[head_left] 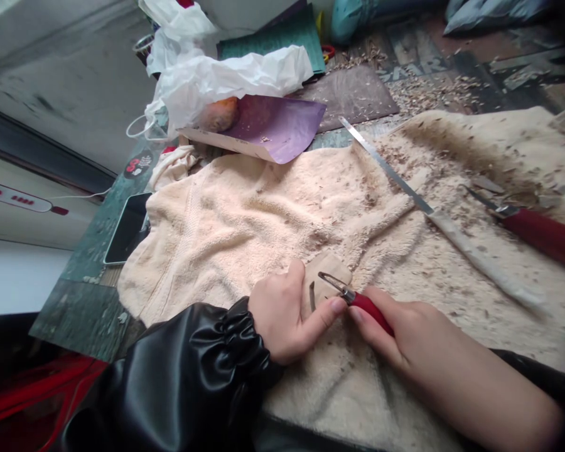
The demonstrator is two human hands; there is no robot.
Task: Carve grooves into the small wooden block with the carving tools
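My left hand (282,317) is closed around a small pale piece of wood (335,269) with a dark curved mark on it, pressing it down on a beige towel (226,226). In my right hand (412,329) is a red-handled carving knife (371,311) with a narrow, bent blade whose tip lies over the wood. My left thumb meets the tool near its metal neck. The fingers of both hands are partly hidden.
Wood shavings litter the towel. On the right lie a long knife (480,248) with a wrapped handle and a second red-handled tool (546,232). Behind are a purple sheet (282,125) and a white plastic bag (235,78). A dark-screened device (128,229) sits at left.
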